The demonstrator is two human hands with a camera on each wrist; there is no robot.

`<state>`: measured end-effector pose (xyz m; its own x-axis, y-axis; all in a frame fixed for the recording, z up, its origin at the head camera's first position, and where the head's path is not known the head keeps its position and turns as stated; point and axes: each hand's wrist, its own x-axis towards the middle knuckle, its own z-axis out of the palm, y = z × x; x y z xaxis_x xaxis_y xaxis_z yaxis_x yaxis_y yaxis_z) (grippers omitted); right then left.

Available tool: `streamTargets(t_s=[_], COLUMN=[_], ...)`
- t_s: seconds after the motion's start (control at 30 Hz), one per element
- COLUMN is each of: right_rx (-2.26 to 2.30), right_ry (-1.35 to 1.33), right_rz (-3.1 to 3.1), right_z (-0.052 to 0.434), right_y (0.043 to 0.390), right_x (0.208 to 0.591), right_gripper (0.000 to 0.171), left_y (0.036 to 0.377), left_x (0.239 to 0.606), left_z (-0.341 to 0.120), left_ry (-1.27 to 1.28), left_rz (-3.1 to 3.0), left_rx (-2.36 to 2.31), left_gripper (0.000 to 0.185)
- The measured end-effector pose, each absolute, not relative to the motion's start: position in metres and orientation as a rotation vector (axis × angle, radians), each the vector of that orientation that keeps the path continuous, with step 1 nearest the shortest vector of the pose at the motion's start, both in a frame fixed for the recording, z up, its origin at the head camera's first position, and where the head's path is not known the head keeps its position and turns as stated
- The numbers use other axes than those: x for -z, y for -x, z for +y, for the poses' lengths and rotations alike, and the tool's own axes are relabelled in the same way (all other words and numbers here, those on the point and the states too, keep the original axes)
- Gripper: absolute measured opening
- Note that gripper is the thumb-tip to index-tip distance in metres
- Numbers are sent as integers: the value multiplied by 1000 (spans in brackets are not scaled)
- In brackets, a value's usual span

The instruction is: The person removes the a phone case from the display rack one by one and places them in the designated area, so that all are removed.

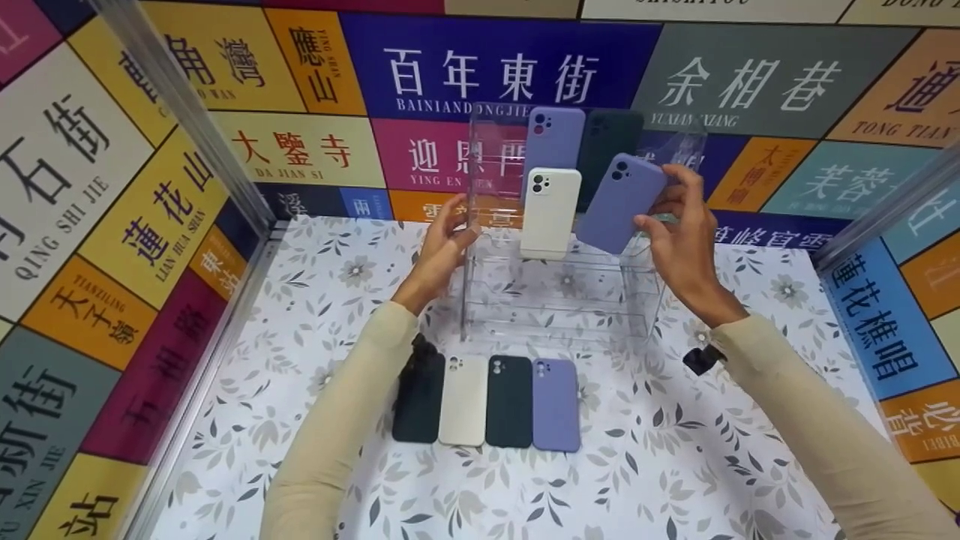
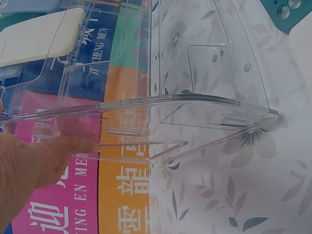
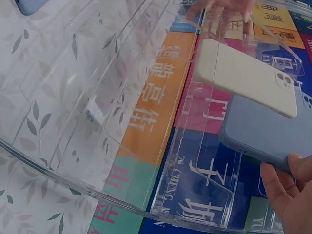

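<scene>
A clear stepped display rack stands on the table, and my left hand grips its left side panel. With fingers and thumb, my right hand pinches a purple phone case by its right edge. That case is tilted, in front of the rack's right half. Beside it, a white phone case stands upright in the rack. On the tier behind are another purple case and a dark green case, both partly covered. In the right wrist view, the held case overlaps the white case.
In front of the rack, a row of cases lies flat: a black one, a cream one, a dark green one and a purple one. Sign-printed panels surround the flower-patterned table at the back and sides.
</scene>
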<state>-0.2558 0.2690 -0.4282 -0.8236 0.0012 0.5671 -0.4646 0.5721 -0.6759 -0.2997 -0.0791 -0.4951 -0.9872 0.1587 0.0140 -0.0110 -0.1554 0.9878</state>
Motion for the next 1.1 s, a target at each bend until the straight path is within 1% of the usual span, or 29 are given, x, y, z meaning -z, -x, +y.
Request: streamTargets(t_s=[0.17,0.57,1.1], right_rx=[-1204,-1258,-1297], right_ry=[-421,-418,-416], right_rz=[-2287,-2359,-2410], right_z=[268,273,277], right_y=[244,217,195], right_x=[436,465,494], right_gripper=[69,71,72], left_y=[300,299,300], left_x=[495,494,494], left_z=[-80,-78,-78], left_ry=[-180,-169,-173], left_rz=[1982,1955,1978], left_rx=[-2305,-2325,-2290], left_gripper=[66,64,64])
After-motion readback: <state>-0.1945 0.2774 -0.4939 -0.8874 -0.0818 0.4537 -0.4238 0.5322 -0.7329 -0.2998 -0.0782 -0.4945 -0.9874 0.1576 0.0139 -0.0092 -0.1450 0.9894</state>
